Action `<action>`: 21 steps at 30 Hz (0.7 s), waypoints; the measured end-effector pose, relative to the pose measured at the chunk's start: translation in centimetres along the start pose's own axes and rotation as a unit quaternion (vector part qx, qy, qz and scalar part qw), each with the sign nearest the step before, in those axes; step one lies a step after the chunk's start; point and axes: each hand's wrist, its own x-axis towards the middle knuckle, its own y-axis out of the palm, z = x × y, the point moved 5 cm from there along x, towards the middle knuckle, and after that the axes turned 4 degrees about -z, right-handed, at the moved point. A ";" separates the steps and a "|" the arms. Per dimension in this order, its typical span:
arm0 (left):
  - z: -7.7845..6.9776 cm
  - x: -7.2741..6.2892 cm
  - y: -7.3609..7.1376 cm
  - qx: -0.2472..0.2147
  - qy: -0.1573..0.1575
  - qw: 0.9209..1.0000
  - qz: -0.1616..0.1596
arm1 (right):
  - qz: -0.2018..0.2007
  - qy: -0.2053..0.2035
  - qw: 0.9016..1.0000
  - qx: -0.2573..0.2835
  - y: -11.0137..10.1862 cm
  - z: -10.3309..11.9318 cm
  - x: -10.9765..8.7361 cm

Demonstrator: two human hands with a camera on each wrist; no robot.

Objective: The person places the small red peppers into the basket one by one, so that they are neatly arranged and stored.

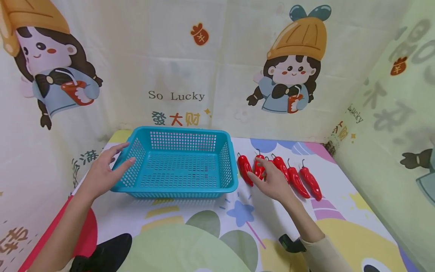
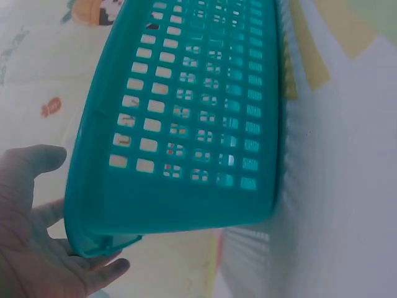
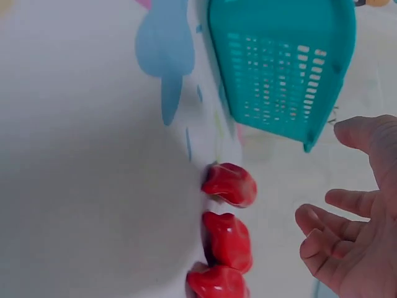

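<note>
A blue-green plastic basket (image 1: pixel 180 194) with perforated walls stands on the table, its inside bare. My left hand (image 1: pixel 103 170) is at the basket's left rim, thumb and fingers spread; in the left wrist view the hand (image 2: pixel 43 248) has its fingers around the outside of the rim (image 2: pixel 80 186), loosely extended. Right of the basket several red chili peppers (image 1: pixel 310 183) with dark stems lie in a row. Over the left part of that row hovers my right hand (image 1: pixel 272 183), fingers apart and nothing held. The right wrist view shows this hand (image 3: pixel 353 230) above the peppers (image 3: pixel 229 185), overlapping none of them.
A patterned cloth (image 1: pixel 204 230) covers the table. Printed curtains (image 1: pixel 224 68) hang behind it and along both sides, close to the table's edges. Dark straps with devices (image 1: pixel 292 243) sit at the wrists.
</note>
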 end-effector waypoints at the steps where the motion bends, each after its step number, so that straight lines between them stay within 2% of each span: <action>1: 0.2 0.1 0.0 -0.009 -0.001 1.000 0.004 | 0.005 0.003 1.000 0.004 0.3 -0.2 0.4; 5: 0.9 0.6 0.0 -0.044 -0.022 0.999 0.019 | 0.022 0.004 1.000 0.015 1.3 -0.8 1.8; 9: 1.7 1.2 0.0 -0.059 -0.036 0.997 0.025 | 0.041 0.018 0.999 0.014 2.4 -1.6 3.1; 13: 2.1 1.6 0.1 -0.052 -0.036 0.997 0.032 | 0.051 0.040 0.998 -0.002 3.2 -2.3 4.2; 21: 3.0 2.5 0.2 -0.023 -0.043 0.997 0.065 | 0.067 0.055 0.996 -0.013 4.0 -2.2 5.3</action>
